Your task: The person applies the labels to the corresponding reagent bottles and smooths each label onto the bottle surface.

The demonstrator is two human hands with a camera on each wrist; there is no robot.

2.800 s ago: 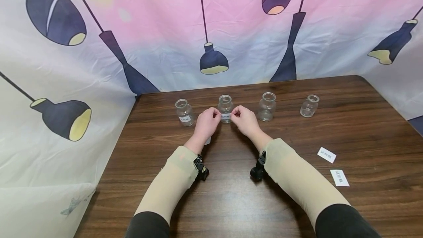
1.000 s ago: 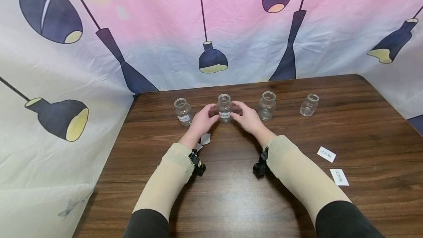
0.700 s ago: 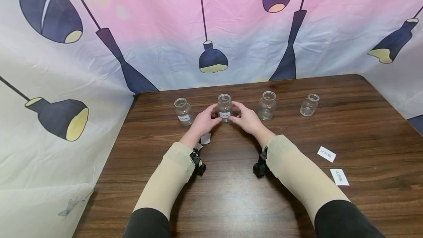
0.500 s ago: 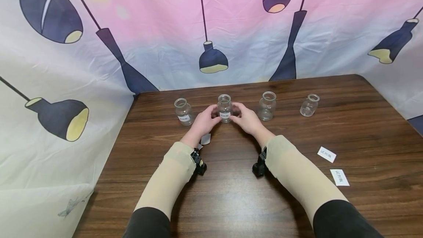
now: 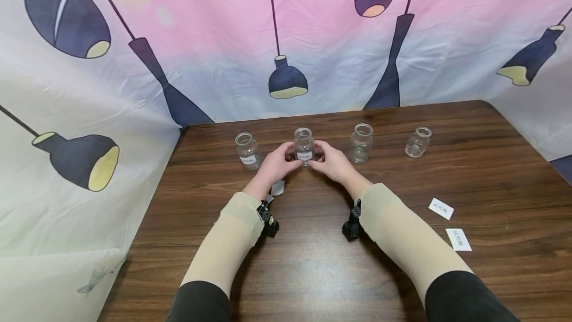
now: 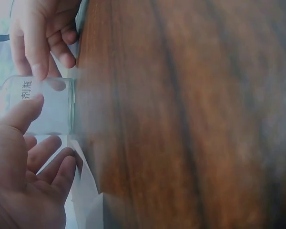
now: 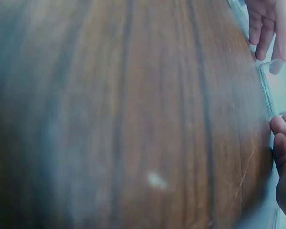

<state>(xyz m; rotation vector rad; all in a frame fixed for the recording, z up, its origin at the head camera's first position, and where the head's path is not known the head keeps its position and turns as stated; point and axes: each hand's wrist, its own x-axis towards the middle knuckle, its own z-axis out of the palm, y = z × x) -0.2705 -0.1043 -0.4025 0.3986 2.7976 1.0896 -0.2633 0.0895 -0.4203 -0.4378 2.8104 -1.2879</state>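
A clear glass jar stands upright on the table between my two hands. Across its front lies a small white label with handwritten characters. My left hand holds the jar from the left, thumb at the front by the label and fingers round the side. From the right, my right hand holds it the same way. In the left wrist view, the left thumb lies on the jar's front beside the writing. The jar's back is hidden.
A labelled jar stands left. Two jars, one larger and one smaller, stand right without visible labels. Two written labels lie at the right. Pale paper scraps lie by my left wrist. A printed curtain hangs behind.
Earlier both hands pinched the label's ends at the jar's front. They have since let go of the ends and moved round the jar's sides; the thumbs have drawn closer together in front.
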